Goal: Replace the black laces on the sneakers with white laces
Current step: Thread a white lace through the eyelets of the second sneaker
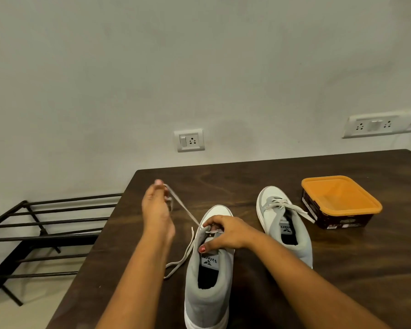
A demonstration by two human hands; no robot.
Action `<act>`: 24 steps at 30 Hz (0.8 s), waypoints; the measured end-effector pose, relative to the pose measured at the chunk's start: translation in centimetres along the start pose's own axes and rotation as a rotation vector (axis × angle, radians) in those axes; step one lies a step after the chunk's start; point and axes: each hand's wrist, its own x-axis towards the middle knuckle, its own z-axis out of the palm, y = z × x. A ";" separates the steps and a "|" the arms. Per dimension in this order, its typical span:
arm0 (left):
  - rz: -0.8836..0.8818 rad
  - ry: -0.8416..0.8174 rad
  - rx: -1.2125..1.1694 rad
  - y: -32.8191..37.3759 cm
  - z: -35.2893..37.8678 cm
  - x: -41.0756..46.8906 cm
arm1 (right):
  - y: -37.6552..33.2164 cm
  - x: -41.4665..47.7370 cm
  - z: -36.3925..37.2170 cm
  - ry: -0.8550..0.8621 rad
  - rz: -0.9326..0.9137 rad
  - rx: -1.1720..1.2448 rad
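On the counter point(354, 269), at six o'clock in the head view, the near sneaker point(208, 288) stands with its toe pointing away. The right hand point(223, 231) curls over its throat, fingers on the eyelet rows and thumb on the tongue, gripping it in place. The left hand point(156, 210), raised at ten o'clock from that sneaker, pinches one end of the white lace point(186, 210), which runs taut from the fingers down to the eyelets. The other end lies slack on the counter at nine o'clock.

The lace looks flat, soft and very light. It will likely flop and twist unless kept under pull, and the best hold is probably at the tip. The sneaker seems light too, with a soft grey upper and a firmer white sole. It may slide on the smooth counter when the lace is tugged, so a hold at the throat suits it.

The far sneaker point(285, 224), at one o'clock from the near one and well apart, already carries a white lace with loose ends. No black lace shows.

A tub point(330, 220) sits at two o'clock, just beside the far sneaker. It is open, orange inside with dark walls, and nothing is visible in it. A rack point(45, 224) stands off the counter at nine o'clock.
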 end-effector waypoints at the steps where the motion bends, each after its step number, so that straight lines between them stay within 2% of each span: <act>1: 0.007 0.088 -0.112 0.5 -0.2 0.2 | 0.1 0.1 0.0 0.003 0.004 0.004; 5: 0.091 0.313 -0.440 1.7 -1.9 1.4 | 0.2 0.2 0.1 0.012 -0.003 0.032; 7: 0.141 0.383 -0.495 2.4 -2.8 1.7 | 0.2 0.2 0.3 0.012 -0.002 0.055; 10: 0.168 0.470 -0.337 2.3 -3.4 1.8 | 0.2 0.2 0.6 0.016 -0.008 0.052; 13: 0.222 0.428 -0.037 1.4 -3.9 2.1 | 0.2 0.2 0.6 0.013 -0.006 0.074; 16: 0.246 0.192 0.657 -0.3 -5.2 3.0 | 0.2 0.1 0.4 0.007 -0.002 0.078; 18: 0.030 -0.094 1.043 -1.3 -5.6 2.8 | 0.1 0.0 0.3 0.001 -0.006 0.067; 21: -0.351 -0.562 1.358 -2.5 -5.6 1.8 | 0.0 -0.2 -0.2 -0.008 -0.024 0.067; 22: -0.394 -0.658 1.395 -3.0 -5.4 1.7 | -0.1 -0.3 -0.4 -0.013 -0.030 0.073; 24: -0.356 -0.733 1.411 -3.8 -4.7 1.6 | -0.2 -0.5 -0.9 -0.035 -0.032 0.074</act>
